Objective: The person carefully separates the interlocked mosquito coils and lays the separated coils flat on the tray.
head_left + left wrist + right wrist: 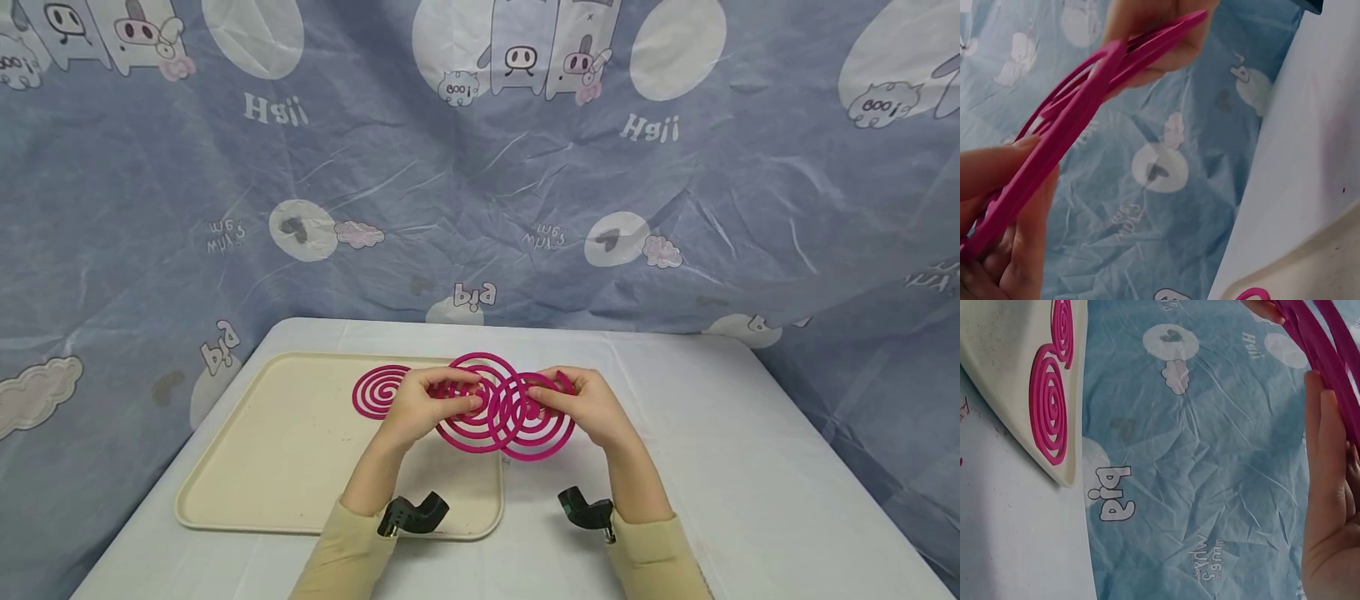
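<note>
Two interlocked pink spiral coils (498,408) are held up over the white table, just past the tray's right edge. My left hand (420,408) pinches the left coil (468,400) and my right hand (585,408) pinches the right coil (540,421). In the left wrist view the coils (1066,125) run edge-on from my left fingers (1022,206) up to my right hand (1160,37). The right wrist view shows the held coils (1329,350) against my right palm (1329,506). Another pink coil (378,390) lies flat on the tray.
A cream tray (285,450) sits on the left half of the white table (750,467), with the lying coil (1047,406) near its far edge. A blue cartoon-print cloth (480,208) hangs behind and around the table. Black camera mounts (412,512) sit on both wrists.
</note>
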`<action>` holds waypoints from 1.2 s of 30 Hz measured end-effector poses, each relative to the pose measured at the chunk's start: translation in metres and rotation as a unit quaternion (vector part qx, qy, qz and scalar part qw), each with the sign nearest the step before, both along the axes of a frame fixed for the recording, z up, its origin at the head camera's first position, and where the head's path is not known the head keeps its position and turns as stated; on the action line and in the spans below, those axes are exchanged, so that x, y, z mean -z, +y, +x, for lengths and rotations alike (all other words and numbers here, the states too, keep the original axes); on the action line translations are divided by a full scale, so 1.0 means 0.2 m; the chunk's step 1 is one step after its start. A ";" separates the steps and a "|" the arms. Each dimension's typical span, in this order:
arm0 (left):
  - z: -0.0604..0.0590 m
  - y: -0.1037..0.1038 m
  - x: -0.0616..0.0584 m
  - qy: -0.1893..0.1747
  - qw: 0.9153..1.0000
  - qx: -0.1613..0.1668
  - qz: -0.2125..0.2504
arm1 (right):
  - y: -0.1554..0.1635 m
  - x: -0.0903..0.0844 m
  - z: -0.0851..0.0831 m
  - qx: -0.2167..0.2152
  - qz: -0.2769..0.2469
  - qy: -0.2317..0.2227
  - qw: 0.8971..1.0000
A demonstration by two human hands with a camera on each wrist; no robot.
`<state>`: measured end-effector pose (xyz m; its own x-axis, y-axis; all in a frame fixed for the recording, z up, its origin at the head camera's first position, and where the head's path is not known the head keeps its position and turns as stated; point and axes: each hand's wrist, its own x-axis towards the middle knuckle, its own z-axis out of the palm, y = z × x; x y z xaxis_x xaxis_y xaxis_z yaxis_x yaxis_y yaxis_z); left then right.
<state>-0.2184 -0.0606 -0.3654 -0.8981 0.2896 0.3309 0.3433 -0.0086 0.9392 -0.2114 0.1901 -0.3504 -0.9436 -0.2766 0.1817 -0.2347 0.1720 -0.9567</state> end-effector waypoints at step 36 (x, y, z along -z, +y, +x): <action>0.02 0.02 -0.03 0.034 0.996 -0.057 0.059 | -0.01 -0.02 0.02 0.012 -0.058 0.010 0.998</action>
<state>-0.2147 -0.0575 -0.3603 -0.8974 0.1420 0.4178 0.4112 -0.0742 0.9085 -0.2081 0.1887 -0.3472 -0.9454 -0.2306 0.2303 -0.2513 0.0658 -0.9657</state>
